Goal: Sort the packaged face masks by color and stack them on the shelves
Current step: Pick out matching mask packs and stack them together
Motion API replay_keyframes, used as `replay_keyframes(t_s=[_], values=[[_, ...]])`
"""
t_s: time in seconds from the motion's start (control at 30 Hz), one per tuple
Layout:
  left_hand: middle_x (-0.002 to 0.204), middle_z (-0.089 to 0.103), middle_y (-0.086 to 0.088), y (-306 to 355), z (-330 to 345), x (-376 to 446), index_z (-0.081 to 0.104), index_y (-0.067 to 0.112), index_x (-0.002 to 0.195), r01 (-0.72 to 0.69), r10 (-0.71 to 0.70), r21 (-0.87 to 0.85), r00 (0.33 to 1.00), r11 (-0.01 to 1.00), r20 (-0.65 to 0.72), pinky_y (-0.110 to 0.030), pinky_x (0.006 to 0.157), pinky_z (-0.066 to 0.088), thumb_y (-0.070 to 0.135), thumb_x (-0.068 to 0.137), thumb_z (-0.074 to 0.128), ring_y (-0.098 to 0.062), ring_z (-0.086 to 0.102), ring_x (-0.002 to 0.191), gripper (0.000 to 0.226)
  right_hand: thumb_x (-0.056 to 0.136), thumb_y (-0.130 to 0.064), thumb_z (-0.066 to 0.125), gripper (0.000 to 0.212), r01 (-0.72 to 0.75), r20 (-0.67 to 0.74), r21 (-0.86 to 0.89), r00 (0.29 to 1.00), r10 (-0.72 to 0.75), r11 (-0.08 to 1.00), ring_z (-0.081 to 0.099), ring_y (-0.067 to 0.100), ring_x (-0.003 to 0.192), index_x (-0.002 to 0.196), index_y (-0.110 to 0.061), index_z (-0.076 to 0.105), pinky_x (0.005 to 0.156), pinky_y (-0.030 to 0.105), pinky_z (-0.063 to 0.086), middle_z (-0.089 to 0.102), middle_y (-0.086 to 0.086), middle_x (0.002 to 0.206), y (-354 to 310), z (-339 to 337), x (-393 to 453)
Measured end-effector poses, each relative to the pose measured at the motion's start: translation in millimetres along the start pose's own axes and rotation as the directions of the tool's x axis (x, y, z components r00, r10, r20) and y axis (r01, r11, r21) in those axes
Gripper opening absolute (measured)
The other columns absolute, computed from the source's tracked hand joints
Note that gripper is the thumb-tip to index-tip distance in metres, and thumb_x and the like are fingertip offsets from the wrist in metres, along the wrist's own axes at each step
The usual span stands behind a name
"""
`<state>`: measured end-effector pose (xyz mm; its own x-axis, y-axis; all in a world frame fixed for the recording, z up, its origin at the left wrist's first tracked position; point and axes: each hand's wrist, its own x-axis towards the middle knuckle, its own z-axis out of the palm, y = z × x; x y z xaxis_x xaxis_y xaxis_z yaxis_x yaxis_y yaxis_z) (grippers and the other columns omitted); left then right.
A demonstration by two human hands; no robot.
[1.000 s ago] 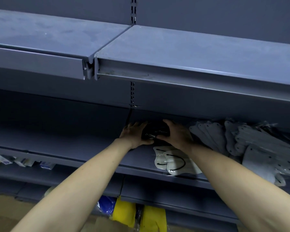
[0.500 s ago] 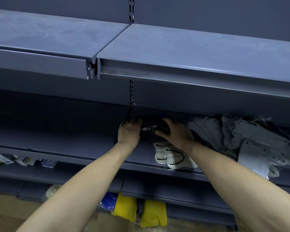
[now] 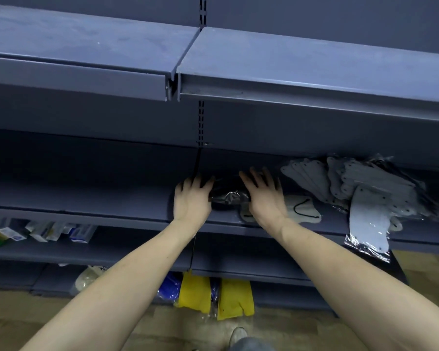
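Observation:
A stack of packaged black masks (image 3: 227, 197) lies on the middle shelf (image 3: 112, 214), deep under the upper shelf. My left hand (image 3: 192, 198) rests flat against its left side with straight fingers. My right hand (image 3: 262, 196) lies on its right side, fingers spread and straight. Under my right wrist sits a packaged cream mask with a black ear loop (image 3: 300, 211). Further right is a fanned pile of packaged white masks (image 3: 360, 188), one of them (image 3: 370, 224) hanging over the shelf's edge.
The upper shelf (image 3: 289, 57) juts out above my hands. Small boxes (image 3: 43, 231) lie on the lower shelf at left. Yellow packs (image 3: 213, 297), blue packs (image 3: 169, 287) and a pale pack (image 3: 86, 277) sit near the wooden floor. My shoe (image 3: 238, 335) shows below.
Both hands have spread flatter around the black stack and pushed it a little deeper on the shelf. The view has shifted slightly, and more of the white mask pile shows.

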<state>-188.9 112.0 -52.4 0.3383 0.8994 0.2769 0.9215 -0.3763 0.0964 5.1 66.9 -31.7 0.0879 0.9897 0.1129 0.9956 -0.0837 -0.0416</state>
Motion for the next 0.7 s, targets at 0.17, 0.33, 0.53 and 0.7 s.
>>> replay_keyframes(t_s=[0.17, 0.33, 0.53, 0.7], values=[[0.142, 0.049, -0.007, 1.6, -16.5, -31.0, 0.044, 0.030, 0.148, 0.100, -0.095, -0.176, 0.995, 0.979, 0.039, -0.043, 0.086, 0.049, -0.001, 0.082, 0.060, -0.031, 0.045, 0.125, 0.074, 0.090, -0.006, 0.054, 0.077, -0.021, -0.063, 0.090, 0.998, 0.026, 0.996, 0.013, 0.039, 0.150, 0.157, -0.026, 0.023, 0.116, 0.051, 0.029, 0.024, 0.006, 0.163, -11.1, -2.3, -37.8], [0.146, 0.046, -0.004, 1.0, -36.8, -68.0, 0.046, 0.027, 0.146, 0.010, -0.017, -0.223, 0.999, 0.975, -0.029, -0.041, 0.083, 0.055, -0.002, 0.079, 0.060, -0.029, 0.036, 0.135, 0.074, 0.086, -0.005, 0.055, 0.078, 0.110, -0.106, 0.217, 0.990, -0.089, 0.970, 0.021, 0.026, 0.148, 0.155, -0.026, 0.027, 0.107, 0.045, 0.043, 0.029, -0.003, 0.160, -22.9, -9.6, -67.3], [0.142, 0.052, -0.012, 8.8, -53.8, -119.2, 0.054, 0.020, 0.141, -0.036, 0.015, -0.139, 0.988, 0.990, -0.151, -0.038, 0.075, 0.060, -0.003, 0.069, 0.069, -0.040, 0.037, 0.138, 0.076, 0.081, -0.011, 0.068, 0.075, 0.282, -0.195, 0.188, 0.949, -0.246, 0.941, 0.028, 0.030, 0.146, 0.151, -0.019, 0.040, 0.112, 0.046, 0.040, 0.040, 0.005, 0.155, -21.5, -23.4, -105.7], [0.160, 0.026, -0.014, 10.5, -74.0, -157.5, 0.021, 0.026, 0.157, 0.074, -0.070, 0.205, 0.997, 0.976, -0.025, -0.057, 0.115, 0.025, 0.017, 0.088, 0.056, -0.042, 0.010, 0.149, 0.078, 0.084, -0.009, 0.066, 0.077, 0.247, -0.164, 0.017, 0.957, -0.241, 0.969, 0.026, 0.037, 0.147, 0.153, -0.021, 0.035, 0.115, 0.061, 0.026, 0.038, 0.008, 0.157, -39.1, -21.3, -129.3]])
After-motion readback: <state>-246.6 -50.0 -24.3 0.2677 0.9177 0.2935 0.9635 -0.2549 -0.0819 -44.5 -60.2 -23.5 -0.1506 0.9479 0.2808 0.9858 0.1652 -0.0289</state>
